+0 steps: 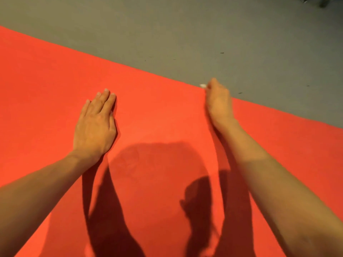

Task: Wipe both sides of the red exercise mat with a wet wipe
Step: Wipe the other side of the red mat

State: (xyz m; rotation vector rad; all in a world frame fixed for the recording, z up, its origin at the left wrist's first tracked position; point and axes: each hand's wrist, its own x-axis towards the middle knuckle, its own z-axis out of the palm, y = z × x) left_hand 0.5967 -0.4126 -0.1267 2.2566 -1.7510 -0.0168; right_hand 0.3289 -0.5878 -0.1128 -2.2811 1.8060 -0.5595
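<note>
The red exercise mat [157, 117] lies flat on the floor and fills most of the view. Its far edge runs diagonally from upper left to right. My left hand [95, 125] rests palm down on the mat with straight fingers. My right hand [219, 101] is at the mat's far edge, turned on its side and blurred, with the fingers curled round a white wet wipe [202, 86]. Only a small white tip of the wipe shows beyond the fingers.
Grey floor [204, 34] lies beyond the mat's far edge, with a few small dark specks. A dark object [323, 0] sits at the top right corner. Shadows of my arms and head fall on the near part of the mat.
</note>
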